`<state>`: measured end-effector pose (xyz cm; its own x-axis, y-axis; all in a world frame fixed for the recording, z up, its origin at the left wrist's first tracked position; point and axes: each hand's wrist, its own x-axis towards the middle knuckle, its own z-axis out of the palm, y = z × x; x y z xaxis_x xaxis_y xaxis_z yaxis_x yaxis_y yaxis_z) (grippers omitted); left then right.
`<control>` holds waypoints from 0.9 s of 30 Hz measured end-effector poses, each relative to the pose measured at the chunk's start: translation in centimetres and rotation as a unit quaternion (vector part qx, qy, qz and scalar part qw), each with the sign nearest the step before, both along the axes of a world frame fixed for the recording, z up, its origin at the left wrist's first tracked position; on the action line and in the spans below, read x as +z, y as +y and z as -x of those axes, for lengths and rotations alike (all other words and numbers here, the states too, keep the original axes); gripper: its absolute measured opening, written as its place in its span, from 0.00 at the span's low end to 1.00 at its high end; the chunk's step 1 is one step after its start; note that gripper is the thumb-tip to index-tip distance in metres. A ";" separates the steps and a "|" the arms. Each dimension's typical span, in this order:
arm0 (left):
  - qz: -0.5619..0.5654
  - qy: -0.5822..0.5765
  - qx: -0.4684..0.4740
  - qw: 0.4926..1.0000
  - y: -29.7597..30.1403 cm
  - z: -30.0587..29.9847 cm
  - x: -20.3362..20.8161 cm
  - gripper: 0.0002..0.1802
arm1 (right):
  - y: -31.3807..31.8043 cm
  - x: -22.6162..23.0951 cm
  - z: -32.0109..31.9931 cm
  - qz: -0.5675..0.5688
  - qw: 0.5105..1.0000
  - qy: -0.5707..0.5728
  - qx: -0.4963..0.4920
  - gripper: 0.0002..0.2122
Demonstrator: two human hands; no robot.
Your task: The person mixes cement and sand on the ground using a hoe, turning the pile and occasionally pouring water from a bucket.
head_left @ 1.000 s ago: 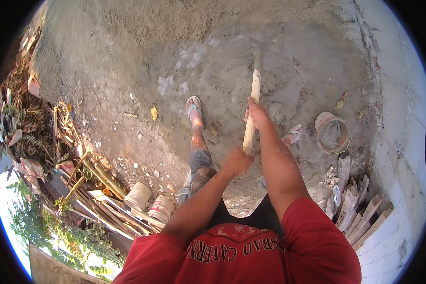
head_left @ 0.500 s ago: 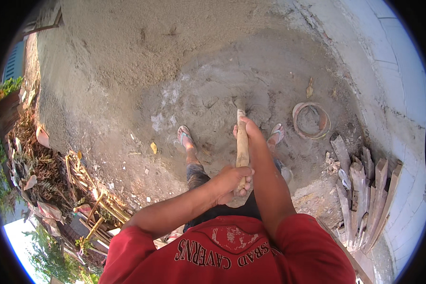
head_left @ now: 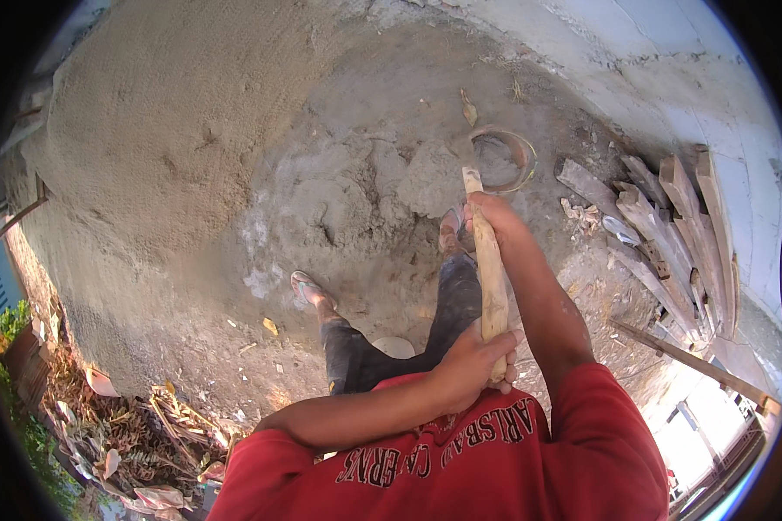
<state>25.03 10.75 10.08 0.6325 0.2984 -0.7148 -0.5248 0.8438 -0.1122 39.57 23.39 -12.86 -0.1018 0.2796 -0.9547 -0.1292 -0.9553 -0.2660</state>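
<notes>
Both my hands grip the pale wooden handle of a shovel (head_left: 492,278). My left hand (head_left: 481,356) is wrapped round its near end, close to my red shirt. Farther up, my right hand (head_left: 493,214) closes round the handle just below the grey metal part. That metal part blends with the ground, so the blade's shape is hard to make out. It appears in front of the left rim of a round bucket (head_left: 528,161). Wet grey mortar (head_left: 347,191) lies heaped and uneven on the ground left of the shovel, beyond my feet.
Weathered wooden boards (head_left: 669,226) are piled at the right beside a pale wall (head_left: 721,113). A large bank of grey sand (head_left: 174,113) spreads at the far left. Dry leaves and sticks (head_left: 122,443) lie at the near left. My sandalled feet (head_left: 304,288) stand apart.
My view has turned to the right. The shovel has swung rightward, its metal end now by the bucket. My right foot has stepped forward, and both hands keep their grip.
</notes>
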 end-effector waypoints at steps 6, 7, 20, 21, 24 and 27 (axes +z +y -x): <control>-0.323 0.261 -0.382 0.826 -7.6 6.4 -11.7 0.29 | -4.7 -2.5 0.2 -0.115 0.967 -0.194 -0.122 0.08; -0.392 0.351 -0.438 0.729 -9.6 7.1 -15.3 0.31 | -5.7 -4.8 0.3 -0.113 0.967 -0.194 -0.121 0.08; -0.476 0.443 -0.482 0.588 -6.3 11.8 -26.0 0.25 | -4.7 -7.5 2.3 -0.143 0.890 -0.176 -0.395 0.07; -0.484 0.450 -0.475 0.581 -6.9 12.8 -24.3 0.24 | -5.1 -6.1 3.9 -0.128 0.903 -0.162 -0.375 0.07; -0.443 0.474 -0.473 0.595 -9.3 13.2 -17.6 0.23 | -8.5 -5.5 5.7 -0.148 0.936 -0.106 -0.301 0.13; -0.410 0.526 -0.438 0.602 -13.6 16.4 -15.0 0.22 | -11.7 -3.4 9.7 -0.129 0.987 -0.095 -0.025 0.19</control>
